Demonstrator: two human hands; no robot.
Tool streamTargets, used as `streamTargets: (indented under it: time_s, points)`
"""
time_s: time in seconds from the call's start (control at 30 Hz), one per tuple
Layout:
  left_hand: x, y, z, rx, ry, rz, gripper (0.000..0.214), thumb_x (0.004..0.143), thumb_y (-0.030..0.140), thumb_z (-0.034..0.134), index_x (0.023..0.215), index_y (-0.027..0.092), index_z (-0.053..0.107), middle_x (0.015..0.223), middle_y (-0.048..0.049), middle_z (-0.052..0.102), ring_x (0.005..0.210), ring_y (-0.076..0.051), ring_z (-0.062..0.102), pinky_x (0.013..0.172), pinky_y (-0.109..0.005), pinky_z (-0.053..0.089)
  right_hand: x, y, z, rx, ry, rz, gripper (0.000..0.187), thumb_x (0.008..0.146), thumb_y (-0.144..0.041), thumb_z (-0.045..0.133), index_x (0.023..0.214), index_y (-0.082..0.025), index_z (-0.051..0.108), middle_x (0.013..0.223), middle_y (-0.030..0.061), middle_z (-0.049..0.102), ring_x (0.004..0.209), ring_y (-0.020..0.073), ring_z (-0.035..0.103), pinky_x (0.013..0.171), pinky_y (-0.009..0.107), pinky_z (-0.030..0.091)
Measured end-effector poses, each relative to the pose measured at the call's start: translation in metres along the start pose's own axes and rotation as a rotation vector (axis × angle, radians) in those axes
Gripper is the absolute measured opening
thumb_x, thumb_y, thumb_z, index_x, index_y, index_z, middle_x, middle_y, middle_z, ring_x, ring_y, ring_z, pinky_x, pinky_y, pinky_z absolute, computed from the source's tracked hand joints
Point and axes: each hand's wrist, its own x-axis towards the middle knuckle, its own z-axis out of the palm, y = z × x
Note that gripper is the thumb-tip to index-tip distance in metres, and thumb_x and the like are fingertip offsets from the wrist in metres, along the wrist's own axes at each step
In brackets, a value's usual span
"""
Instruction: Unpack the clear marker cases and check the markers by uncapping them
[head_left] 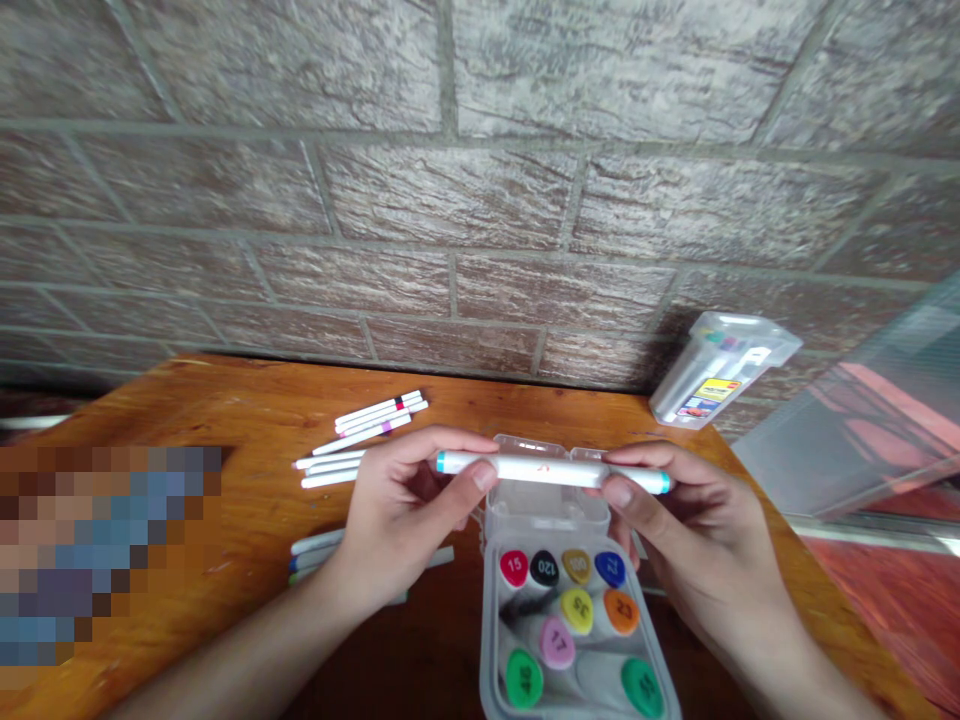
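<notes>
A white marker (551,470) with turquoise ends is held level between my two hands. My left hand (409,520) pinches it near its left end, thumb in front and fingers behind. Near the right end, my right hand (697,540) grips it the same way. Just below stands an open clear plastic case (491,640), its lid tipped back behind the marker. Several markers stand inside with numbered caps up, among them a red cap (514,568), a pink cap (557,642) and an orange cap (622,611).
Several white markers (375,425) lie on the wooden table (247,420) at the left, with more markers (315,550) partly hidden by my left arm. A clear container (712,370) with a yellow label stands at the back right, by the brick wall (510,190).
</notes>
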Motion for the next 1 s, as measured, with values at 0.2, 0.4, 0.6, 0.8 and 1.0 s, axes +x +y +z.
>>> streamTargets:
  time_s: [0.2, 0.4, 0.6, 0.8, 1.0]
  points:
    - [0.003, 0.006, 0.004, 0.043, 0.037, 0.096, 0.011, 0.079, 0.016, 0.086, 0.089, 0.017, 0.082, 0.068, -0.0006, 0.076, 0.042, -0.007, 0.058, 0.039, -0.015, 0.045, 0.0, 0.0, -0.001, -0.035, 0.002, -0.007, 0.024, 0.078, -0.036, 0.094, 0.09, -0.023, 0.079, 0.05, -0.0027, 0.066, 0.038, 0.0119, 0.056, 0.039, 0.022, 0.047]
    - [0.001, 0.002, 0.002, -0.009, 0.021, 0.042, 0.009, 0.083, 0.02, 0.084, 0.091, 0.018, 0.082, 0.066, -0.0001, 0.075, 0.041, -0.007, 0.057, 0.04, -0.014, 0.046, 0.0, 0.001, 0.0, -0.019, -0.013, -0.008, 0.022, 0.079, -0.036, 0.093, 0.09, -0.024, 0.078, 0.05, -0.0036, 0.066, 0.039, 0.0112, 0.056, 0.04, 0.021, 0.047]
    - [-0.001, -0.001, 0.001, -0.037, -0.007, -0.009, 0.013, 0.088, 0.027, 0.082, 0.096, 0.017, 0.082, 0.06, 0.0006, 0.069, 0.042, -0.008, 0.057, 0.041, -0.015, 0.046, -0.001, -0.001, 0.002, 0.033, -0.012, 0.025, 0.023, 0.08, -0.037, 0.093, 0.09, -0.024, 0.077, 0.049, -0.0037, 0.066, 0.039, 0.0093, 0.054, 0.04, 0.018, 0.044]
    - [-0.002, -0.003, -0.002, -0.069, -0.035, -0.034, 0.017, 0.091, 0.033, 0.081, 0.101, 0.02, 0.083, 0.06, 0.0012, 0.067, 0.045, -0.008, 0.057, 0.043, -0.016, 0.047, 0.0, 0.0, 0.001, 0.061, -0.028, 0.021, 0.022, 0.082, -0.038, 0.092, 0.091, -0.023, 0.078, 0.048, -0.0033, 0.066, 0.039, 0.0083, 0.054, 0.042, 0.016, 0.045]
    - [-0.003, -0.009, -0.003, -0.107, -0.053, -0.032, 0.017, 0.093, 0.035, 0.079, 0.104, 0.023, 0.083, 0.062, 0.0016, 0.068, 0.047, -0.007, 0.056, 0.046, -0.016, 0.047, 0.004, 0.007, -0.006, 0.103, -0.134, -0.06, 0.013, 0.089, -0.033, 0.087, 0.096, -0.024, 0.081, 0.051, -0.0021, 0.069, 0.04, 0.0089, 0.06, 0.042, 0.015, 0.049]
